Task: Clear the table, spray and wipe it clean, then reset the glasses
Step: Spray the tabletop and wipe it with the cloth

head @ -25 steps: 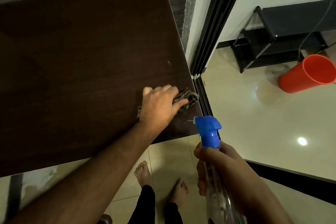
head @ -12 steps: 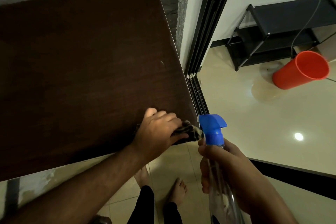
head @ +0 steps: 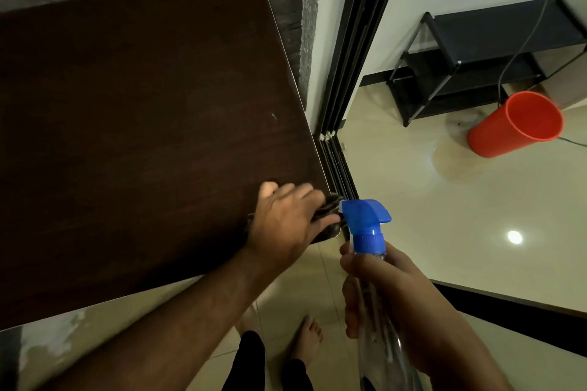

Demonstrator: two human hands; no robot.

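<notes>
Dark striped cloth (head: 330,211) pressed on dark brown surface (head: 143,136) near corner; clear blue-topped spray bottle (head: 365,225) held upright beside.

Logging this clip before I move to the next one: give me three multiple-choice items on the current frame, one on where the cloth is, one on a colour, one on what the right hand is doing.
1. Where on the table is the cloth?
A. At the near right corner
B. At the far left corner
C. In the middle

2. What colour is the spray bottle nozzle?
A. Red
B. Blue
C. White

3. What is the right hand doing?
A. Resting flat on the table
B. Hanging free
C. Gripping the spray bottle

Key:
1 A, the left hand holds the cloth down by the table's near right corner.
2 B, the trigger head above the clear body is blue.
3 C, its fingers curl round the bottle's neck and body, off the table's edge.
</notes>
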